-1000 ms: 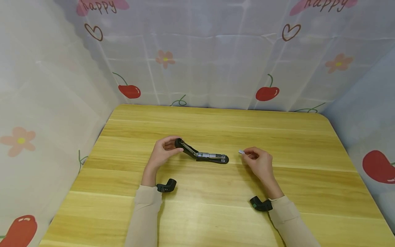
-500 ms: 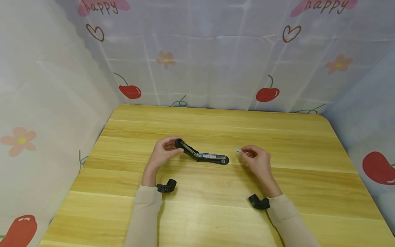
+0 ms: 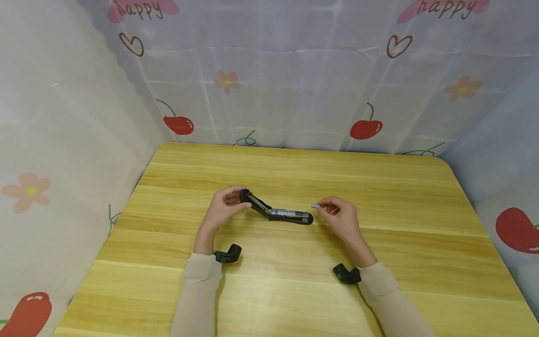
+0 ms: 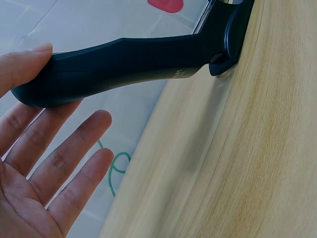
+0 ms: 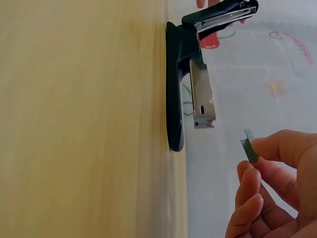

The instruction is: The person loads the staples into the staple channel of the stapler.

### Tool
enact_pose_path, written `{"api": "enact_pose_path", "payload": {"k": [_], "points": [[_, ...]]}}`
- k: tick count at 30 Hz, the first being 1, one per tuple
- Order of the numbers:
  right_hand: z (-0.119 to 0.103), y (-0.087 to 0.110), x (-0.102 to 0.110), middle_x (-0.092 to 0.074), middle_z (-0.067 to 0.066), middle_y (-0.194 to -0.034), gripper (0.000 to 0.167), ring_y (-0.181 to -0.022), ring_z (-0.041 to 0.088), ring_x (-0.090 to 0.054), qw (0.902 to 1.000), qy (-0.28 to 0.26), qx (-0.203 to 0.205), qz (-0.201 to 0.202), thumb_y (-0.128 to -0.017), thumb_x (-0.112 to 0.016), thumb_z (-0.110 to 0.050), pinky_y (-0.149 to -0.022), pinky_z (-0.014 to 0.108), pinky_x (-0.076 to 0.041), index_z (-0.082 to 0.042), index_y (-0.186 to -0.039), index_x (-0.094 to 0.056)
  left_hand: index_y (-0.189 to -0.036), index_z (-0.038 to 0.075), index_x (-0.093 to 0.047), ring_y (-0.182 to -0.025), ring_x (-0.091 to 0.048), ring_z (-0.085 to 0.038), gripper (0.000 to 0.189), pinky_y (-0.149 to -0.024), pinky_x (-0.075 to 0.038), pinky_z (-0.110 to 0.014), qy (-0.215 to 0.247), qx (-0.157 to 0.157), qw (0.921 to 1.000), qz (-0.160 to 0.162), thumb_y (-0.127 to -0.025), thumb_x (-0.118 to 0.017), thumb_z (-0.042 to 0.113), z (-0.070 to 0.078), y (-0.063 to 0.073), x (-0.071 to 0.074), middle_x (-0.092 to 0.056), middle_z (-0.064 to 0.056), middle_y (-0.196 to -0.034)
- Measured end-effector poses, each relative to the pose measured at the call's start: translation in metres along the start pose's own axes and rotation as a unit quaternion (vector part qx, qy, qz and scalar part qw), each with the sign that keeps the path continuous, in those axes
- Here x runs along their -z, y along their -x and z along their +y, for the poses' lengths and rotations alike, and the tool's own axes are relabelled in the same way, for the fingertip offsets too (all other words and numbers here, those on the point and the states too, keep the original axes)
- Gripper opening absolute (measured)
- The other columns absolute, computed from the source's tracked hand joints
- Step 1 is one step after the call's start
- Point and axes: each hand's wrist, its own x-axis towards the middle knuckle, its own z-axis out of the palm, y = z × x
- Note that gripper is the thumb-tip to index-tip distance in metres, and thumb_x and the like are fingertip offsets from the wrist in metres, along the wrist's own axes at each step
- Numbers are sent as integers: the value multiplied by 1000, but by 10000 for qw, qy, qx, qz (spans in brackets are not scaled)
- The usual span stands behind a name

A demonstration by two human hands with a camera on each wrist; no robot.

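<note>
A black stapler [image 3: 290, 219] stands on the table with its top arm swung back, baring the metal staple channel [image 5: 202, 91]. My left hand [image 3: 221, 206] pinches the raised arm's end between thumb and fingers; in the left wrist view the lower two fingers [image 4: 81, 178] extend free beneath it. Between the thumb and fingers of my right hand [image 3: 342, 219] is a short strip of staples [image 5: 250, 147], silvery and U-shaped in section. That strip is held up just right of the stapler's front end, apart from the channel.
The wooden table [image 3: 286, 281] reaches back to a curtain [image 3: 286, 93] printed with cherries and flowers. Black wrist cameras sit on both forearms, the left one [image 3: 229, 253] and the right one [image 3: 347, 274], low over the tabletop.
My right hand has moved left with the staple strip, closer to the stapler's front end. The left hand and the stapler have stayed in place.
</note>
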Motion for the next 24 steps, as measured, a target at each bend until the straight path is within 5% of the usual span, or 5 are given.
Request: {"api": "enact_pose_path", "payload": {"k": [14, 24], "points": [[-5, -1, -18, -69, 6, -84, 8, -69, 13, -58, 9968, 142, 492, -616, -83, -77, -10, -61, 22, -50, -8, -91, -76, -129, 3, -62, -110, -63, -32, 47, -100, -49, -48, -26, 74, 10000, 26, -85, -76, 11, -3, -1, 0, -65, -21, -120], [-5, -3, -22, -63, 4, -79, 7, -64, 12, -50, 9930, 312, 824, -788, -81, -78, -8, -53, 23, -40, -8, -88, -76, -129, 3, -62, -108, -64, -30, 47, -99, -51, -46, -115, 35, 9999, 53, -85, -76, 10, -1, -1, 0, -66, -21, -120]]}}
